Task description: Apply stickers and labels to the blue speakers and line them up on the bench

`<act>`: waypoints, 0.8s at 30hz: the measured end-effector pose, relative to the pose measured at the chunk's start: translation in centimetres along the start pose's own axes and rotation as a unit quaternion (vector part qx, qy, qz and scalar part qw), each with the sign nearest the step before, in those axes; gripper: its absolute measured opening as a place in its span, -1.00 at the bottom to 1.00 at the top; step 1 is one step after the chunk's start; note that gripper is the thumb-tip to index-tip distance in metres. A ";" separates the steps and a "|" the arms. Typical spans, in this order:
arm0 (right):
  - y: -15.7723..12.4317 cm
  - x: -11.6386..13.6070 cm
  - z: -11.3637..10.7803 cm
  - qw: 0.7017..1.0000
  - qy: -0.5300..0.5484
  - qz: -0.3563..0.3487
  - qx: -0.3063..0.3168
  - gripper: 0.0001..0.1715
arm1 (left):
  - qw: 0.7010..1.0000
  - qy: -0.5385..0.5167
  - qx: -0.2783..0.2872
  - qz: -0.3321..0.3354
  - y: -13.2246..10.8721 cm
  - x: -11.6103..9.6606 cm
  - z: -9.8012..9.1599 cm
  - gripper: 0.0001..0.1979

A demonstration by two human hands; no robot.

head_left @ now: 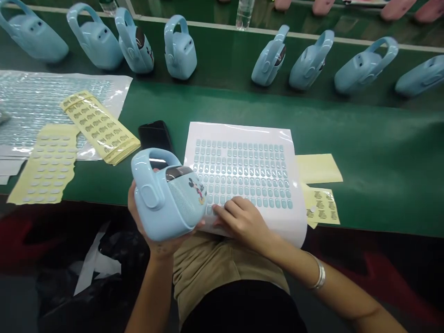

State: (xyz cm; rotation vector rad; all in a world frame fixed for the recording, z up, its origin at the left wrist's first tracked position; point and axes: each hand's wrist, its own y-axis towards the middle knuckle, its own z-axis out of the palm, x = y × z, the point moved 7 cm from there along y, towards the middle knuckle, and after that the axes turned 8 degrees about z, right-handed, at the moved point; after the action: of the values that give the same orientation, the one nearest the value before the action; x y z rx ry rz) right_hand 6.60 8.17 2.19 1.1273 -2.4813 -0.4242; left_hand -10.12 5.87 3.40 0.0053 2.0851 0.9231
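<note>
Pale-blue speaker (169, 203) tilted above the near edge of the table (374, 162), cartoon mouse side facing right. Left hand (156, 246) grips it from below and behind; fingers mostly hidden by the casing, handle loop upright and clear of them. Right hand (246, 221), silver bracelet (321, 274) on that arm: bent fingers touch the lower left of the sticker sheet (239, 132), just beside the speaker; cannot tell whether fingertips pinch a sticker. Sheet's near edge overhangs the table. Phone (154, 134) behind the speaker, partly covered. Farther left, a yellow sticker bundle (100, 127) and yellow backing sheet (48, 162); right, yellow papers (319, 168) beside the sheet. Beyond, a row of similar speakers (181, 53).
</note>
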 end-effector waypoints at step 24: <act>3.4 1.8 -11.7 0.956 0.097 -0.149 -0.232 -0.92 | 0.988 -0.024 0.056 0.141 -1.3 -3.7 2.7 -0.32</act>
State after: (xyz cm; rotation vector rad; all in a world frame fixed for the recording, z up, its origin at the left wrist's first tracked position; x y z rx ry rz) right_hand 8.65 7.59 14.30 1.2644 -1.9050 -0.8815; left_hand -5.40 5.37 4.14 0.3873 2.1221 0.9586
